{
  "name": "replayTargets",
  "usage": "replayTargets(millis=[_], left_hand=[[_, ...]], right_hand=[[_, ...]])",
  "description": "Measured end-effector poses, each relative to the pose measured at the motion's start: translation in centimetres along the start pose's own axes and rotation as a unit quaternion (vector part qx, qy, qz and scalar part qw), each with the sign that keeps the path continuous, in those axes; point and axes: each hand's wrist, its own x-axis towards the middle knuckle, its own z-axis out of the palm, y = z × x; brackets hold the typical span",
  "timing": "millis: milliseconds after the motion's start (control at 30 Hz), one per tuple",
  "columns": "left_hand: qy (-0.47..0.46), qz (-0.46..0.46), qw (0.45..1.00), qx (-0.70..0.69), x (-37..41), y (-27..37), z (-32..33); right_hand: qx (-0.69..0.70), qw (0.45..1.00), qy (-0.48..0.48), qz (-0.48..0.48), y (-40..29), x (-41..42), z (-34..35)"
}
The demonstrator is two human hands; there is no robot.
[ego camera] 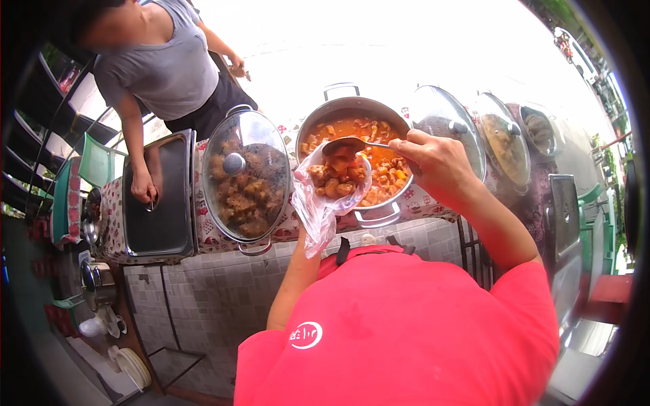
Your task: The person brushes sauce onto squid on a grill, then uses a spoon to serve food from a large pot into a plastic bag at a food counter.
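Observation:
My right hand grips the handle of a metal serving spoon. The spoon's bowl tilts over a clear plastic bag that holds chunks of meat in red sauce. My left forearm reaches up beneath the bag, which is held over the near left rim of the pot; the bag and food hide the hand itself. A rounded rim shows around the food, perhaps a bowl inside the bag. Below them, a wide two-handled metal pot contains orange-red stew with diced pieces.
Left of the pot stands an oval pot with a glass lid. Beyond it, another person's hand touches the handle of a rectangular metal lid. Glass-lidded pots line the right side. A patterned cloth covers the table.

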Motion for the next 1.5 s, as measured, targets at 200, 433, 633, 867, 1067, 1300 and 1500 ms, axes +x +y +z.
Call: replayTargets(millis=[200, 433, 633, 867, 1067, 1300, 1500], left_hand=[[0.025, 0.036, 0.994, 0.101, 0.0, -0.1, 0.1], [0.061, 0.047, 0.987, 0.141, 0.1, -1.1, -1.5], [0.058, 0.127, 0.935, 0.324, 0.3, -1.6, -1.8], [0.052, 0.066, 0.983, 0.165, -0.5, -1.7, -0.4], [0.103, 0.062, 0.987, 0.105, -1.3, -0.5, -0.7], [0.156, 0.157, 0.906, 0.361, -2.7, 0.9, -2.3], [0.176, 0.121, 0.955, 0.206, -3.3, 1.5, -2.7]], right_hand=[[0.006, 1.000, 0.006, -0.014, -0.4, -0.4, -1.4], [0.029, 0.999, -0.015, 0.002, 0.4, -0.7, -2.9], [0.039, 0.999, -0.027, -0.016, 0.6, -1.4, -1.4], [0.037, 0.995, -0.030, -0.092, -0.2, -1.0, -0.1], [0.089, 0.996, -0.014, 0.020, 2.5, 0.2, -1.2], [-0.038, 0.987, -0.102, 0.120, 8.7, 1.6, 8.0], [0.073, 0.976, -0.135, 0.157, 7.2, 4.3, 17.4]])
